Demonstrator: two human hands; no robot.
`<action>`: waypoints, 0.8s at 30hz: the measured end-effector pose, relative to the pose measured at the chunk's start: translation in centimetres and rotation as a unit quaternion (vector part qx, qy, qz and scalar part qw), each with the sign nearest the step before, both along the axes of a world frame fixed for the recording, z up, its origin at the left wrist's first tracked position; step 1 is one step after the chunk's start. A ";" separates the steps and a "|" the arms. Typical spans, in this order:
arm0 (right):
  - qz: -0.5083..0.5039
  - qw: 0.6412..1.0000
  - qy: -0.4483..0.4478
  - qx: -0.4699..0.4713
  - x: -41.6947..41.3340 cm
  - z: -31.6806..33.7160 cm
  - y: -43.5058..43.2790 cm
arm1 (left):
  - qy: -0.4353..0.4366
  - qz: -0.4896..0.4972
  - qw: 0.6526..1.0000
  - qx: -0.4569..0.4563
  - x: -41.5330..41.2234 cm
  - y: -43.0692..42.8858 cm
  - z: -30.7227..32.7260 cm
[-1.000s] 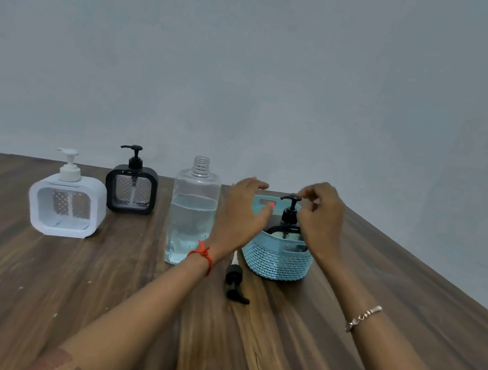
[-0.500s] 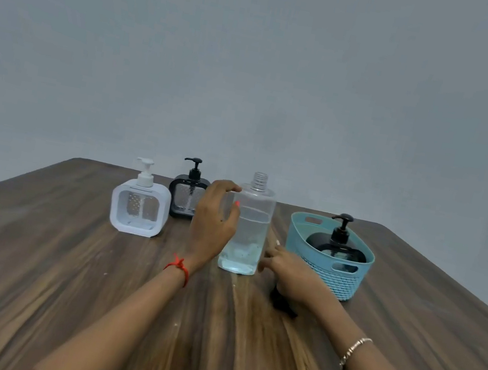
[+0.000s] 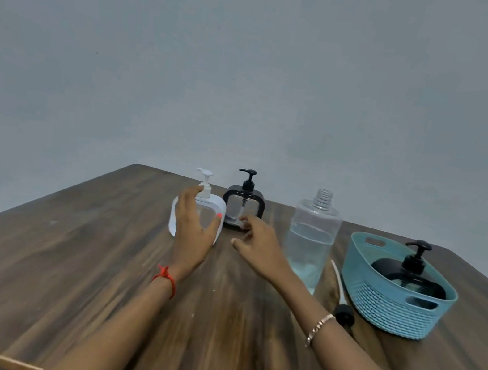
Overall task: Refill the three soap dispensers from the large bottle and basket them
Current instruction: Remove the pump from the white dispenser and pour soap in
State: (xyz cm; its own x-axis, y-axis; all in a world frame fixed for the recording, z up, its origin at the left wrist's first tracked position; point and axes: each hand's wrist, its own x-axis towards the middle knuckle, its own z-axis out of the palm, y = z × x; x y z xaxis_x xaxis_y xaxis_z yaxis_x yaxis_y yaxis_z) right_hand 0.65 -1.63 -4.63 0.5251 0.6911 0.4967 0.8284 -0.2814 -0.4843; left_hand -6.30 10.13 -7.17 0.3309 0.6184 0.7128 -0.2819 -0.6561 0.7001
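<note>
Wood-grain table [image 3: 61, 250], grey wall [image 3: 161, 56]; both hands spread, left hand [image 3: 192, 228] perhaps touching white dispenser [image 3: 215, 209].

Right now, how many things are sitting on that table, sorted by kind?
Soap dispensers: 3 (white dispenser, black dispenser, black dispenser in the basket)
Large clear bottle: 1
Blue basket: 1
Loose pump cap lying on the table: 1
Total: 6
</note>
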 end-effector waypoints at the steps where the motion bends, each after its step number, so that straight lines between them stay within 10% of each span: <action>1: -0.008 0.999 0.035 -0.004 0.1 0.1 1.0 | 0.025 0.006 0.999 -0.028 0.1 1.0 -0.3; 6: -0.031 0.985 0.170 0.000 1.0 0.5 4.7 | 0.173 -0.011 0.971 -0.165 1.3 5.8 -1.7; 24: 0.015 0.959 0.281 0.045 2.0 1.5 5.2 | 0.183 -0.175 0.943 -0.218 1.0 8.0 -0.7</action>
State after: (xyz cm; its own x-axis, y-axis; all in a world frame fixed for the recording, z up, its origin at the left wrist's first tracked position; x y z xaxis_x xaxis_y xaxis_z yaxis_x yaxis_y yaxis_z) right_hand 2.64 3.59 -3.11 0.7073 0.6780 0.2001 0.4372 -0.1971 -0.8775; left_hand -5.26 18.09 -7.84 0.7430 0.6336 0.2154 -0.1158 -0.1953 0.9739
